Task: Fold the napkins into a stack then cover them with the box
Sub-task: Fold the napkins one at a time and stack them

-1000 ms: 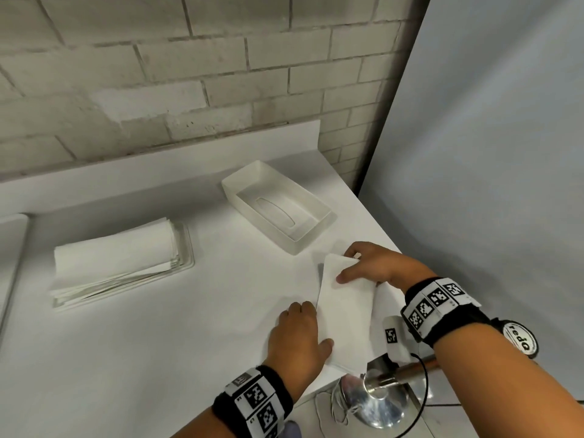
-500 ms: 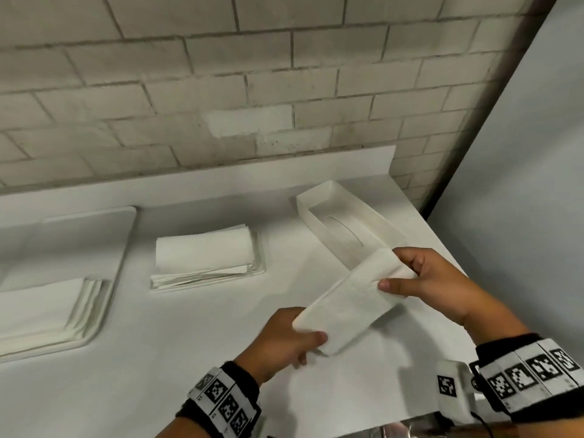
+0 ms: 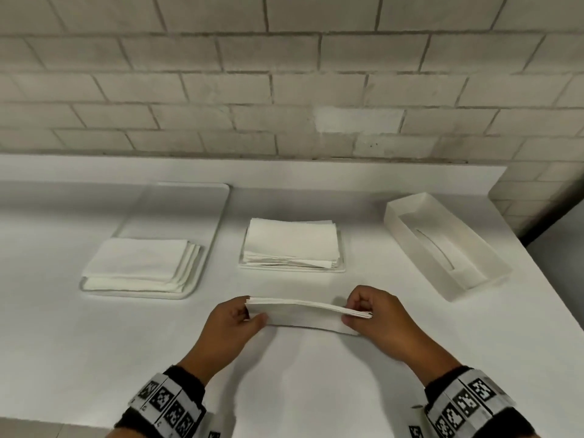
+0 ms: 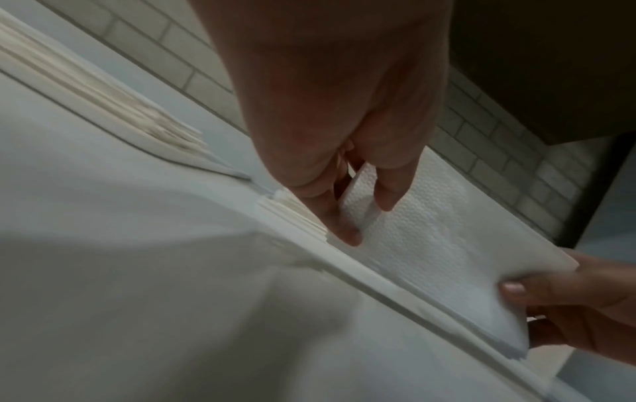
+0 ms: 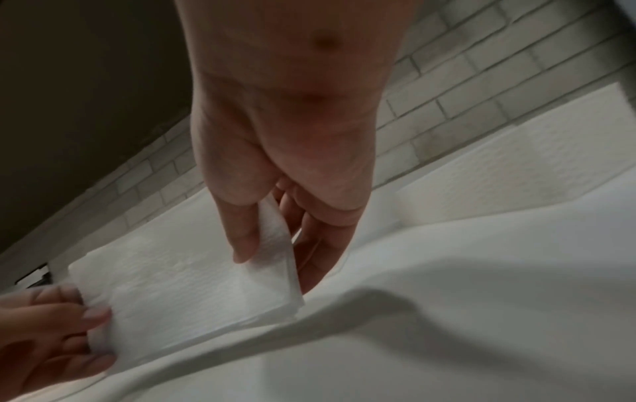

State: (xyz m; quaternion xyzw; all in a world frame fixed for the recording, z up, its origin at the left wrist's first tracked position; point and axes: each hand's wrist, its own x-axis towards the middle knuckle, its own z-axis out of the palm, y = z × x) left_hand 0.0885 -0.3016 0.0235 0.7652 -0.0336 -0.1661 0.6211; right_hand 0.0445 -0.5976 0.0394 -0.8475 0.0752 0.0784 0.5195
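So both hands have a grip on the same folded napkin (image 3: 303, 314), one at each short end: the left hand (image 3: 229, 327) pinches its end with the thumb on the near face and fingers behind, and the right hand (image 3: 384, 317) does the same on the other end, thumb (image 5: 241, 234) in front and fingers tucked behind the layers. Holding it by both ends like that keeps the layers lined up and the fold from springing open, which I'd guess is the whole point, since paper this floppy sags if you only grab one side. The napkin is held just above the white surface (image 3: 316, 390), long edge across, tipped so its upper edge faces the head camera. Directly behind it, a little way off, sits the stack of folded napkins (image 3: 292, 245) on a small tray (image 3: 342, 269), so this one looks lined up to go straight forward onto that pile. Off to the left is a bigger tray (image 3: 221, 213) with a pile of larger, not-yet-folded napkins (image 3: 139, 263) at its near end. The box (image 3: 445, 245) is parked on the right side of the surface, open side up, with a slot visible in its floor, so it still needs flipping over the stack. My read is we're mid-task, since there's still unfolded stuff left. Main thing to watch is dropping it square so the stack stays tidy enough for the box to fit.
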